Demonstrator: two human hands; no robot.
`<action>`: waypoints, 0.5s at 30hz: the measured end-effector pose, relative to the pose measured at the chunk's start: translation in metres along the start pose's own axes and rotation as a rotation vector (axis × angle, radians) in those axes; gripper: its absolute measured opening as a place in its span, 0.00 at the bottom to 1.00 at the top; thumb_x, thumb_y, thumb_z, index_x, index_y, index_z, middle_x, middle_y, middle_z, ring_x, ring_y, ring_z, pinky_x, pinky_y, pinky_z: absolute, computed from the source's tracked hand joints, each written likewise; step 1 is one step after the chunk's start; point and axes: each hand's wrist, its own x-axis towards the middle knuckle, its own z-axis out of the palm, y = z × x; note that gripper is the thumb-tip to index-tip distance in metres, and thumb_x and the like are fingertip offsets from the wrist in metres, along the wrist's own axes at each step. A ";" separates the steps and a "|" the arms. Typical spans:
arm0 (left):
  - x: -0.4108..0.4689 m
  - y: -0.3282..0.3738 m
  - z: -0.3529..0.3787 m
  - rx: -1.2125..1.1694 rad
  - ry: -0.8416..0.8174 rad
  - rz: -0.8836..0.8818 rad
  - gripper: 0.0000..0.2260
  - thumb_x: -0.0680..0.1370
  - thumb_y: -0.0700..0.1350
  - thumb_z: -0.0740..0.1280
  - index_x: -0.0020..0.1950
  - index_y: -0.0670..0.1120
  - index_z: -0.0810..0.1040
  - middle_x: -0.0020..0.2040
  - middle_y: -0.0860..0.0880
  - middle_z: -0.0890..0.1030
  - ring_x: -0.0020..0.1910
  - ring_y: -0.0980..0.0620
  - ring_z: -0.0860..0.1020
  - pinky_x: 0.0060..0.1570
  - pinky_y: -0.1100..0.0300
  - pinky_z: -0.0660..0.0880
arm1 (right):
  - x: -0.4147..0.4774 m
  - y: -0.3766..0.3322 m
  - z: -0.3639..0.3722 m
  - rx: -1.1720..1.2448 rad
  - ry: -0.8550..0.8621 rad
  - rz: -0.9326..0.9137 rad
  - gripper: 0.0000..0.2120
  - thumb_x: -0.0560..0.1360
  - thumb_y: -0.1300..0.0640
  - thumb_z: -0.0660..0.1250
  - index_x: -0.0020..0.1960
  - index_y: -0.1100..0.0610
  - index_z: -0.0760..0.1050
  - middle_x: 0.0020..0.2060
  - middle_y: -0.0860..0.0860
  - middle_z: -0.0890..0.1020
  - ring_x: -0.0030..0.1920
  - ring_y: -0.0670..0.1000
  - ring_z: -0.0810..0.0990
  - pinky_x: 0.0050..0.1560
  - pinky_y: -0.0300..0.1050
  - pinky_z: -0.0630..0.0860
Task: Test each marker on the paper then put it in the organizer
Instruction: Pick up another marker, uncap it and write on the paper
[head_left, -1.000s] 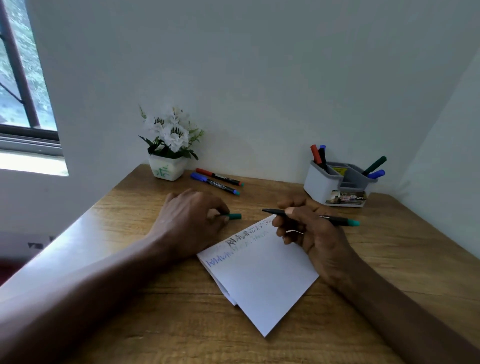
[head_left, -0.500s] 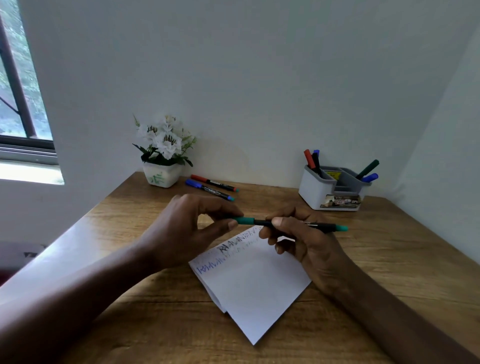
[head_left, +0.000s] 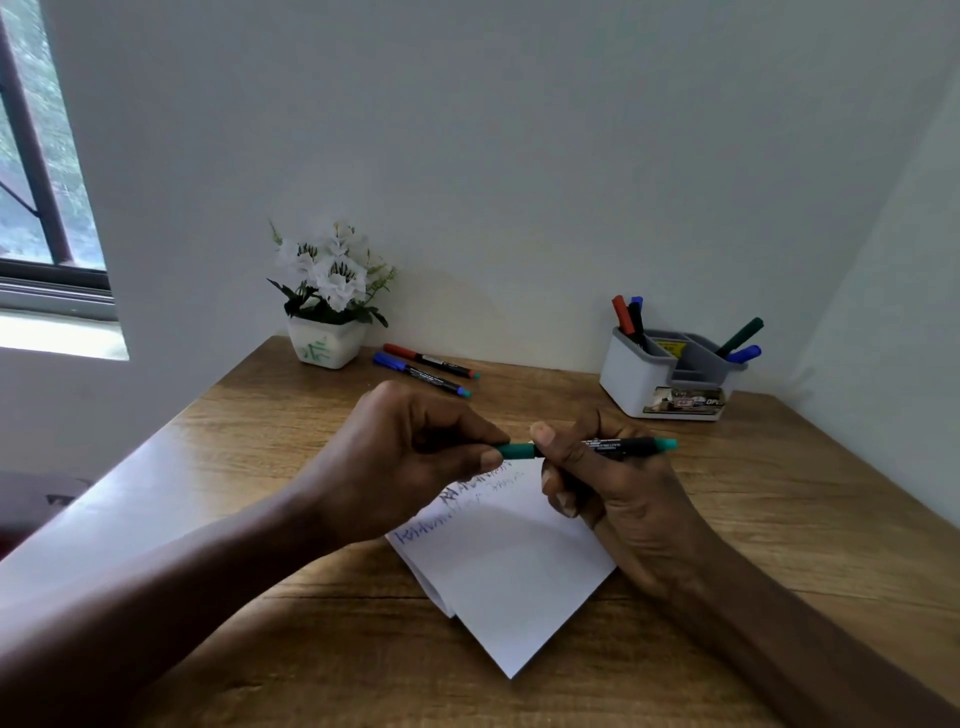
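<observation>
My right hand (head_left: 597, 478) grips the black barrel of a green marker (head_left: 623, 446), held level above the folded white paper (head_left: 509, 571). Its green cap (head_left: 517, 450) is pinched between the thumb and fingers of my left hand (head_left: 405, 457), and the cap sits on the marker's left end. Scribbles in black, blue and green run along the paper's upper left edge. At the back right stands the grey and white organizer (head_left: 670, 382), holding several markers. Two more lie near the wall, a red marker (head_left: 428, 358) and a blue marker (head_left: 418, 373).
A white pot of white flowers (head_left: 327, 296) stands at the table's back left corner. The wooden table (head_left: 779, 545) meets walls behind and to the right. A window is at the far left.
The left hand brought the green cap from the table up to the marker and now holds it on the marker's tip. The right hand lifted the marker slightly off the paper.
</observation>
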 end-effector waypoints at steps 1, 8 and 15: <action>0.000 0.001 0.001 -0.016 -0.002 -0.001 0.07 0.75 0.42 0.74 0.53 0.49 0.87 0.44 0.53 0.87 0.44 0.51 0.85 0.44 0.50 0.83 | 0.000 0.000 0.001 0.006 0.001 -0.008 0.12 0.70 0.54 0.73 0.39 0.64 0.77 0.28 0.57 0.80 0.26 0.53 0.73 0.28 0.44 0.70; 0.006 -0.005 -0.007 0.023 -0.074 -0.030 0.11 0.77 0.51 0.70 0.58 0.50 0.84 0.52 0.53 0.86 0.52 0.53 0.83 0.51 0.47 0.81 | 0.003 -0.002 0.002 -0.096 -0.031 -0.053 0.06 0.72 0.50 0.70 0.43 0.52 0.82 0.33 0.55 0.83 0.32 0.55 0.77 0.31 0.46 0.73; 0.006 -0.027 -0.029 0.499 -0.343 -0.097 0.24 0.75 0.69 0.61 0.70 0.64 0.73 0.74 0.62 0.70 0.72 0.63 0.68 0.71 0.54 0.69 | 0.008 -0.013 -0.025 0.055 0.001 -0.091 0.27 0.74 0.38 0.65 0.62 0.57 0.80 0.49 0.57 0.84 0.46 0.53 0.78 0.39 0.44 0.73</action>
